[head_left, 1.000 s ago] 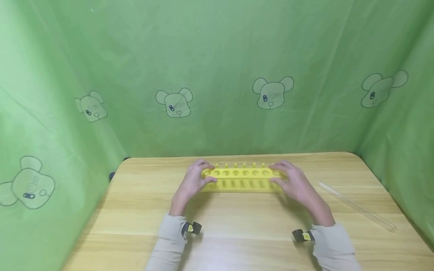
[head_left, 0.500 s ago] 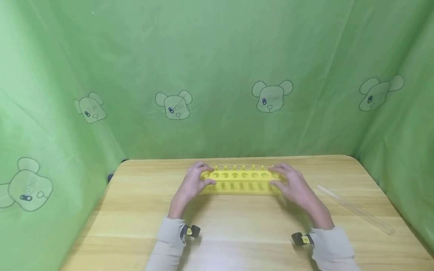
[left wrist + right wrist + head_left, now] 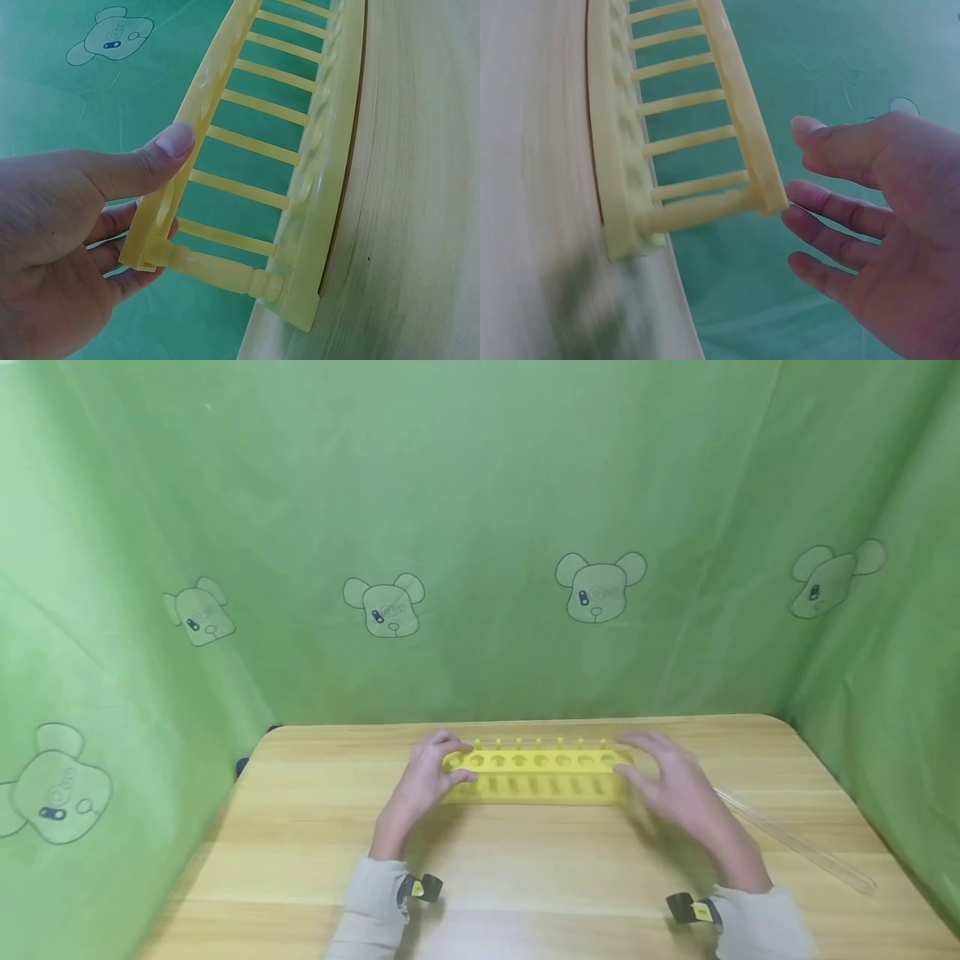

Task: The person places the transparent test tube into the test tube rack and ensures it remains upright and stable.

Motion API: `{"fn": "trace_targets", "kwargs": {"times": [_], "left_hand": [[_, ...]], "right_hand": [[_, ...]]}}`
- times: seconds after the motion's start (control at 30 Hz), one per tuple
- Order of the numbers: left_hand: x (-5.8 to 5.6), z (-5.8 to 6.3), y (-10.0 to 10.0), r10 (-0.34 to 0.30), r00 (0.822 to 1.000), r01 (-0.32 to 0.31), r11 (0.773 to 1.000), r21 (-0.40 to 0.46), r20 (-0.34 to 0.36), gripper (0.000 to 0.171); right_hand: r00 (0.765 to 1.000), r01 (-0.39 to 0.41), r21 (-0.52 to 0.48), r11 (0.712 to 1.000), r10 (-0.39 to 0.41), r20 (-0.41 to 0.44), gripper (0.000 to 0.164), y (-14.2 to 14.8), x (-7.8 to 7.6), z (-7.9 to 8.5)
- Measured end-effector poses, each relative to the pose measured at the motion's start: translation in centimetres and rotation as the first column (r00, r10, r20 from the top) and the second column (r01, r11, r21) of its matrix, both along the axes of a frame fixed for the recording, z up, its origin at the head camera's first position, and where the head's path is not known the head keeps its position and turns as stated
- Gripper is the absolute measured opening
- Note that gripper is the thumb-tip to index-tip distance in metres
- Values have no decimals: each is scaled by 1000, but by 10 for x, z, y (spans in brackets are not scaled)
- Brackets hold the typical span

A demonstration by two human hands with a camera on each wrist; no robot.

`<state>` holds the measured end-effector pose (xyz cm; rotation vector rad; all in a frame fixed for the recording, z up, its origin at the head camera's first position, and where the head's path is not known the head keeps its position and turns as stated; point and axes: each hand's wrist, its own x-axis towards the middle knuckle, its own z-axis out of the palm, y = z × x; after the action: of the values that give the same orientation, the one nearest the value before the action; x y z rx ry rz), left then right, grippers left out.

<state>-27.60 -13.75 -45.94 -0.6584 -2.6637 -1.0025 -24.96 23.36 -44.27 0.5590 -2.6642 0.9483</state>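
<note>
A yellow test tube rack (image 3: 542,762) stands upright on the table, with a row of holes along its top and pegs behind. My left hand (image 3: 420,785) grips the rack's left end. In the left wrist view, its thumb (image 3: 176,140) lies on the top plate and the fingers curl round the other side. At the right end, my right hand (image 3: 682,793) has its fingers spread and relaxed. The right wrist view shows that hand (image 3: 900,225) just off the rack's end (image 3: 769,191), holding nothing. A clear glass test tube (image 3: 798,843) lies flat beyond the right forearm.
The light wooden table (image 3: 525,877) ends close behind the rack. A green curtain (image 3: 480,668) printed with bear heads encloses the back and both sides.
My right hand has let go of the rack's right end and moved slightly right. The left hand keeps its grip. The head view has tilted up a little.
</note>
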Motion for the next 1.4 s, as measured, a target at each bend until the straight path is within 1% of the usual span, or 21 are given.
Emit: {"fn": "trace_targets", "kwargs": {"times": [0.13, 0.27, 0.4, 0.57, 0.63, 0.77, 0.87, 1.0, 1.13, 1.3, 1.4], "left_hand": [[-1, -1, 5, -12, 1000, 12, 1000, 1, 2, 45], [-1, -1, 10, -23, 1000, 23, 1000, 17, 7, 44], [0, -2, 10, -23, 1000, 23, 1000, 14, 18, 44], [1, -4, 8, -31, 999, 31, 999, -5, 20, 44], [0, -4, 7, -32, 999, 32, 999, -6, 20, 44], [-1, -3, 5, -4, 1000, 4, 1000, 7, 10, 45], [0, -2, 3, 13, 1000, -13, 1000, 9, -4, 44], [1, -2, 2, 4, 1000, -4, 1000, 9, -11, 44], [1, -2, 3, -4, 1000, 4, 1000, 31, -11, 44], [1, -2, 2, -12, 1000, 12, 999, 32, -7, 45], [2, -3, 0, -9, 1000, 9, 1000, 29, -5, 44]], "right_hand": [[999, 23, 6, 1000, -23, -22, 46, 15, 4, 6], [999, 33, 8, 999, -33, -34, 47, 29, 8, 8], [998, 47, 2, 999, -47, -41, 48, 39, 8, 5], [996, 86, 7, 996, -86, -12, 47, 52, 10, -2], [994, 104, 15, 994, -104, -14, 46, 58, 10, -3], [993, 111, 23, 994, -110, -30, 46, 68, 4, -4], [994, 112, 27, 993, -111, -19, 46, 73, 1, -4], [990, 138, 40, 990, -139, 7, 47, 81, 2, -5], [986, 159, 49, 986, -161, 33, 48, 89, 4, -6], [983, 165, 66, 984, -169, 69, 48, 95, 5, -8], [980, 162, 78, 984, -169, 105, 49, 98, 5, -12]]}}
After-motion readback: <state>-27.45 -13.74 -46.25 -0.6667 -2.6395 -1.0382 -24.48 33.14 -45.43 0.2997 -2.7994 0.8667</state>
